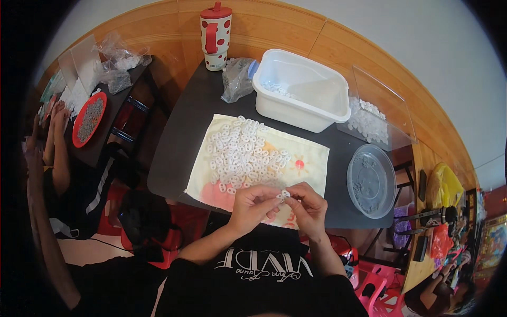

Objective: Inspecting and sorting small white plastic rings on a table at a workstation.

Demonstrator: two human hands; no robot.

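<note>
Low over the front edge of a pale printed cloth [311, 153], my left hand [252, 207] and my right hand [309, 207] meet fingertip to fingertip. Both are closed in a pinch on one small white plastic piece with two holes [285, 194]; the fingers partly cover it. Just beyond my left hand, a loose pile of similar white two-holed pieces [240, 150] covers the cloth's left and middle part. The cloth lies on a dark table [171, 158].
Behind the cloth stands a white basin [301, 117] with some white pieces inside. To the right are a round clear tub [381, 199] and a clear box [398, 134] with white parts. A spotted tumbler [216, 39] and plastic bag [236, 79] stand behind. At left, another person's hands [57, 113] work near a red tray [75, 132].
</note>
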